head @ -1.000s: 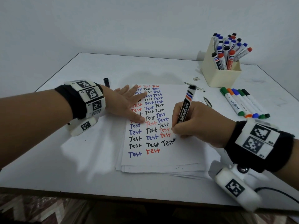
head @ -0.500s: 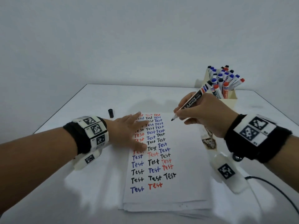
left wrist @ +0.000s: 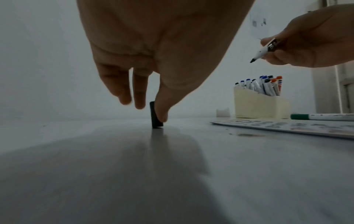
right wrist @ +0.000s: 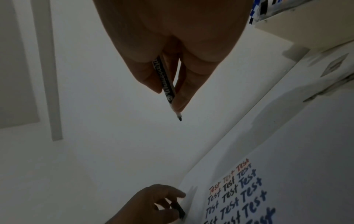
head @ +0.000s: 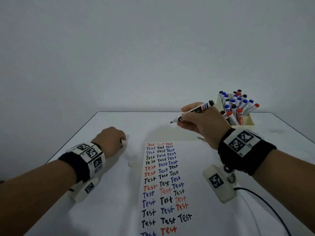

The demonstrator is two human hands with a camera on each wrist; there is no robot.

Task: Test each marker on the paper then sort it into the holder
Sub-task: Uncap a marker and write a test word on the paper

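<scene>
On the white table (head: pixel 109 210), left of the paper (head: pixel 201 184), a small black cap (left wrist: pixel 155 116) is stood on end and is pinched by the left hand (head: pixel 109 142), whose fingers are curled down around it; the thumb (left wrist: pixel 161 106) is pressed against its side, and its base is seen touching the tabletop in the left wrist view. Above the far edge of the paper, an uncapped black marker (head: pixel 196 110) is gripped by the right hand (head: pixel 202 123), with thumb and fingers closed round the barrel. The marker is tilted, its tip pointed down and to the left, and it is held clear of the sheet. In the right wrist view the same marker (right wrist: pixel 166 84) is seen from behind the fingers, with the left hand (right wrist: pixel 153 203) and the cap (right wrist: pixel 179 209) below it.

The paper is covered with rows of the word "Test" in black, blue and red. At the far right of the table a cream holder (head: pixel 245 122) is placed, filled with capped markers (head: pixel 238 106) in blue, black and red that are leaned to the right. A green-capped marker (left wrist: pixel 321 117) is laid flat beyond the paper in the left wrist view. Black bands with square-patterned tags are worn on both wrists, and a black cable (head: pixel 265 203) is trailed from the right one.
</scene>
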